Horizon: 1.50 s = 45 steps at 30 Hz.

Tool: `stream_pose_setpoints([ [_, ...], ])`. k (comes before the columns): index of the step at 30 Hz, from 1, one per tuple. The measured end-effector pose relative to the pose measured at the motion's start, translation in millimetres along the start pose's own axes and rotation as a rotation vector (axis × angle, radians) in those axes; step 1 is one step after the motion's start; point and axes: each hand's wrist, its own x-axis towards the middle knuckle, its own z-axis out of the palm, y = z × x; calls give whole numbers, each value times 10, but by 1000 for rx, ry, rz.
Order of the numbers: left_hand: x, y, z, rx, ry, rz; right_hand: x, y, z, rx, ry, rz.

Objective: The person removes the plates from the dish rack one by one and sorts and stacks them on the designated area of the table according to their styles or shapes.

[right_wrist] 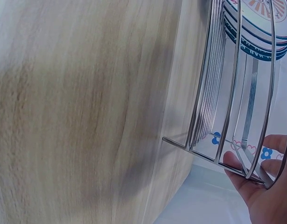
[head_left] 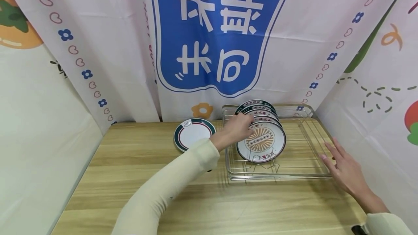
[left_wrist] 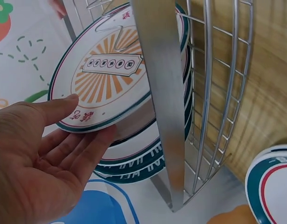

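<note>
My left hand (head_left: 236,130) pinches the rim of the front plate (head_left: 261,142) in a wire dish rack (head_left: 251,173). In the left wrist view, the thumb of this hand (left_wrist: 50,154) lies on the plate's patterned face (left_wrist: 106,74), with the fingers behind its edge. That plate is white with an orange sunburst. Several more plates (head_left: 255,102) stand upright behind it. At the rack's right side is my right hand (head_left: 347,169), its fingers extended and loose. The right wrist view shows this hand (right_wrist: 269,186) at the rack's rim (right_wrist: 204,157), thumb and fingers to either side.
Left of the rack, a white plate with a green rim (head_left: 195,133) lies on the wooden table (head_left: 137,177); the left wrist view shows another rim under this plate (left_wrist: 274,186). A printed cloth (head_left: 130,64) hangs behind the table, and more cloth closes off both sides.
</note>
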Motion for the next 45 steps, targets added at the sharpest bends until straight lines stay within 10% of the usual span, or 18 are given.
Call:
stream_pose_setpoints([
  [45,-15,-47,71,-74,-20,-27,-11,-28,-13,21,-7,12],
])
